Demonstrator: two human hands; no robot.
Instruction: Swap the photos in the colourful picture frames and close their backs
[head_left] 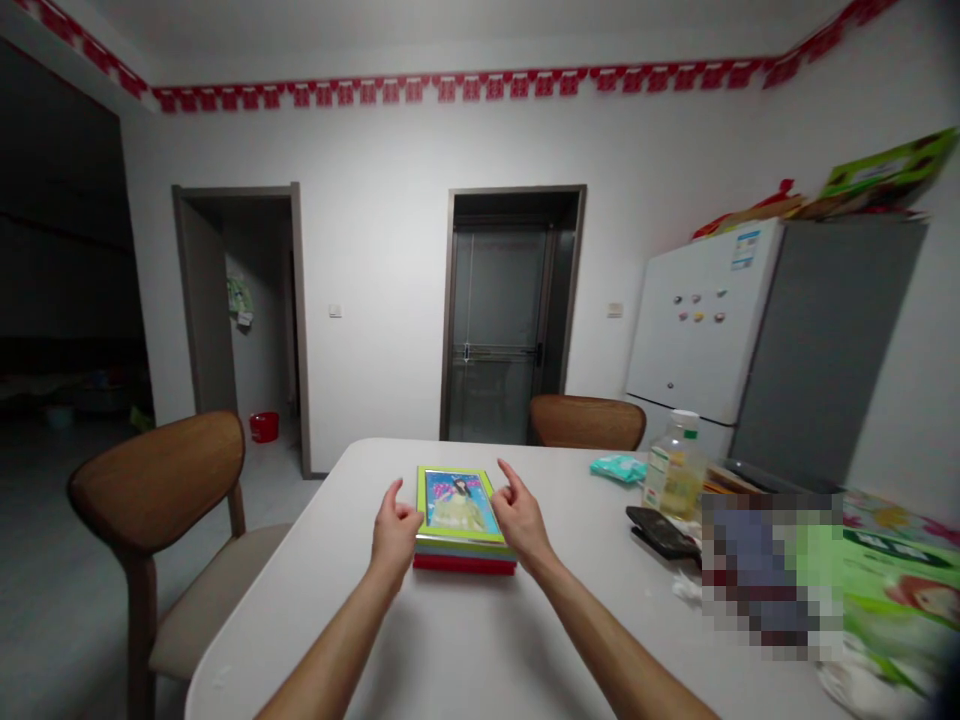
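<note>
A stack lies on the white table in front of me. On top is a picture frame (459, 505) with a lime-green border, showing a long-haired figure in a pale yellow-green dress on a blue and pink ground. Beneath it are a greyish layer and a red layer (465, 565); what these are I cannot make out. At the stack's left edge is my left hand (394, 530), index finger raised and thumb near the frame's side. My right hand (519, 515) is at the right edge, its index finger pointing up. Both hands have their fingers apart; whether they touch the frame is unclear.
The white table (300, 600) carries a bottle of yellowish liquid (675, 470), a teal packet (619, 468), a dark flat item (664, 532) and green bags (900, 580) on the right. Wooden chairs stand left (161, 480) and behind (589, 420). A refrigerator (697, 320) is at right.
</note>
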